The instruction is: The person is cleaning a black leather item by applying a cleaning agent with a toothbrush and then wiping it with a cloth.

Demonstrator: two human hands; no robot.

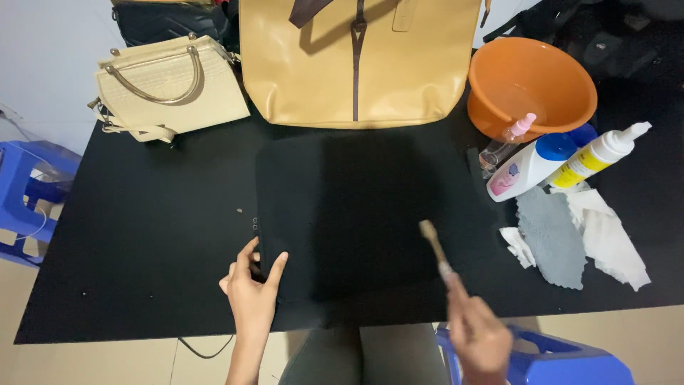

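Observation:
A flat black bag (363,207) lies on the black table (142,242), in the middle near the front edge. My left hand (251,289) grips the bag's near left corner, thumb and fingers pinched on its edge. My right hand (479,335) holds a small brush (434,249) by its handle. The pale bristle tip points up and away, over the bag's right part. Whether the bristles touch the fabric I cannot tell.
A large tan handbag (356,64) and a small cream handbag (171,89) stand at the back. To the right are an orange basin (531,85), a small spray bottle (506,142), two white bottles (541,164), a grey cloth (552,235) and white rags (605,235). Blue stools (28,192) flank the table.

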